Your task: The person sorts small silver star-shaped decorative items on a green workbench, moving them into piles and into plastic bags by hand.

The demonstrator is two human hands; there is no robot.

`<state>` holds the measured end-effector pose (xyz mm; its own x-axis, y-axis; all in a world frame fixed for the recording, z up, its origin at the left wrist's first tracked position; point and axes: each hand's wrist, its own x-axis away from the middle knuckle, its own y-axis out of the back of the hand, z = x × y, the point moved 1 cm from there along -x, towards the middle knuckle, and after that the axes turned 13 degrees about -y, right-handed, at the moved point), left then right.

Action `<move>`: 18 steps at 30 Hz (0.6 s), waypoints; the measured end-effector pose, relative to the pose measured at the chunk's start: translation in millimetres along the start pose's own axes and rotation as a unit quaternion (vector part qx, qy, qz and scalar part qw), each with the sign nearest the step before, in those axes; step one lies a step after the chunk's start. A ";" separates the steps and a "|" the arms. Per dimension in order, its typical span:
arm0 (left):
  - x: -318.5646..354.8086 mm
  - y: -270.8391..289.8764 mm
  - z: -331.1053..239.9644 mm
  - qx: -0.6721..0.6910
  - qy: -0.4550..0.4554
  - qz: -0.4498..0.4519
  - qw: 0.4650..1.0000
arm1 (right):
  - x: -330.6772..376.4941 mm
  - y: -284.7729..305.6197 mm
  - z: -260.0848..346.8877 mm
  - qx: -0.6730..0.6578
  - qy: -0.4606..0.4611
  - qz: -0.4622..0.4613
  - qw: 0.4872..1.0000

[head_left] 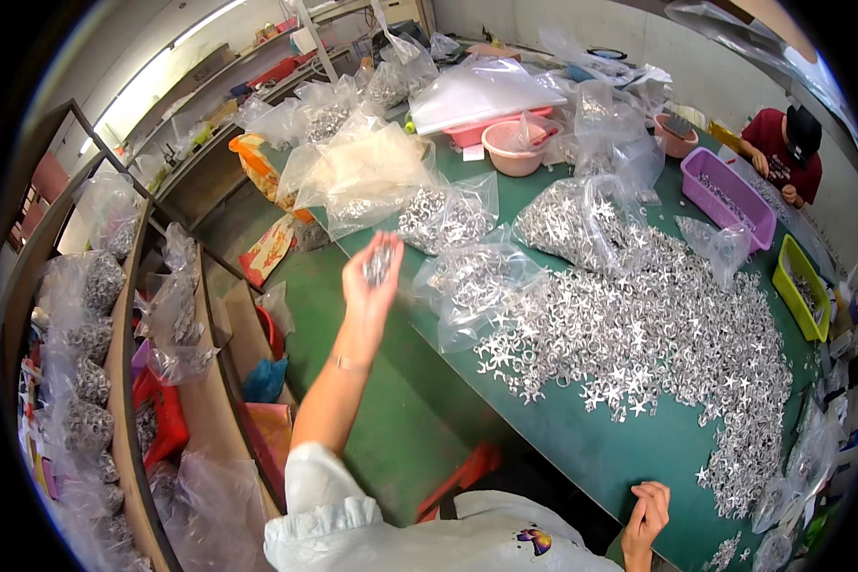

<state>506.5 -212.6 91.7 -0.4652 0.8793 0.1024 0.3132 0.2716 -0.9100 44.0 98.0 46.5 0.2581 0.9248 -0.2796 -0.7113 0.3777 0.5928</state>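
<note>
Your left hand [373, 276] was raised over the left edge of the green table [629, 448], fingers curled around a small bunch of silver metal pieces [379, 259]. The bunch was blurred, so you could not tell its exact shape, but it ran roughly up and down in your grip, its upper end pointing away from you toward the far bags. Your forearm stretched up from the white sleeve [329, 505] at the lower edge.

Your right hand [647, 515] rested at the near edge of the table, fingers bent loosely together, holding nothing that could be seen.

Just right of your left hand lay a clear plastic bag [467, 281] with star-shaped pieces inside, its mouth facing the big loose heap of silver stars [658, 334] that spread across the table's middle and right. Beyond it stood more filled bags [582, 219], then a pink bowl [513, 148]. A purple tray [725, 186] and a yellow-green tray [801, 286] sat along the far right edge, where another person in a red top [784, 143] worked. On your left, shelves [124, 362] held bagged metal parts.
</note>
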 end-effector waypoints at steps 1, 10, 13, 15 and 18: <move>-29.1 -13.2 6.3 -0.011 -0.026 -0.025 0.999 | 1.0 -2.2 -0.8 0.006 -0.001 0.000 1.000; -157.6 3.2 83.2 -0.680 -0.284 0.321 0.594 | -13.2 -2.4 8.0 0.048 -0.001 0.034 0.998; -141.0 -3.0 61.0 -0.658 -0.310 0.351 0.590 | -53.0 -16.7 25.3 0.009 0.025 0.065 0.998; -112.4 -16.5 51.6 -0.734 -0.409 0.220 0.495 | -81.8 -32.0 45.8 0.028 0.113 0.089 0.989; -111.1 -3.0 30.8 -0.810 -0.385 0.097 0.432 | -139.4 -76.2 94.5 0.031 0.234 0.134 0.962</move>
<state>531.8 -323.1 70.6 -0.2424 0.7253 -0.6444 0.2872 0.6881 0.6664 124.1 -55.4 111.7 -0.2624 0.8730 -0.4111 -0.6666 0.1441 0.7314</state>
